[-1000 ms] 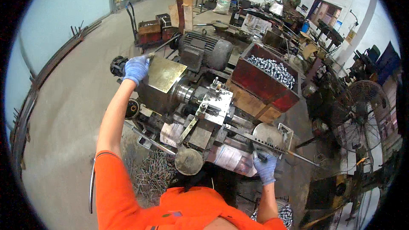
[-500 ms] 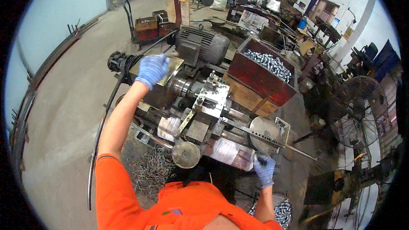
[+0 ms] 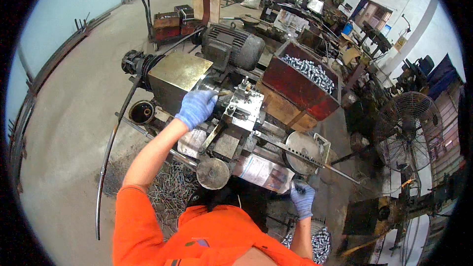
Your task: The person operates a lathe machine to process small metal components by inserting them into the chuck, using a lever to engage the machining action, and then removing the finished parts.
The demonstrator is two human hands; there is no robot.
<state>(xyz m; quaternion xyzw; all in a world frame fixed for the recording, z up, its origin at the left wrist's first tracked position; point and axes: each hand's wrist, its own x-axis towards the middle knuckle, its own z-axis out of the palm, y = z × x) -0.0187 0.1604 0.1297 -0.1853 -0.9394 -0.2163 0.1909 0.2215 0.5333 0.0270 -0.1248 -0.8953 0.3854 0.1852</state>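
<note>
My left hand [image 3: 196, 109], in a blue glove, reaches over a small lathe [image 3: 246, 106] at its chuck, just left of the bright tool post. Its fingers are closed, and a small brownish piece [image 3: 224, 92] shows at the fingertips, too small to name. Lower right, my gloved right hand [image 3: 302, 199] is beside the corner of a printed sheet [image 3: 263, 173] lying on the machine. Those fingers are curled around something dark that I cannot make out. A round metal handwheel [image 3: 213, 173] sits at the lathe's near side.
Behind the lathe are an electric motor [image 3: 234, 45] and a red box [image 3: 300, 81] of shiny metal parts. Metal shavings [image 3: 175, 192] cover the floor at the near left. A long rod [image 3: 114, 155] slants down on the left; a caged fan [image 3: 409, 130] stands right.
My left hand has moved right and nearer, from above the headstock cover to the chuck. The right hand has shifted slightly left, staying by the sheet's corner.
</note>
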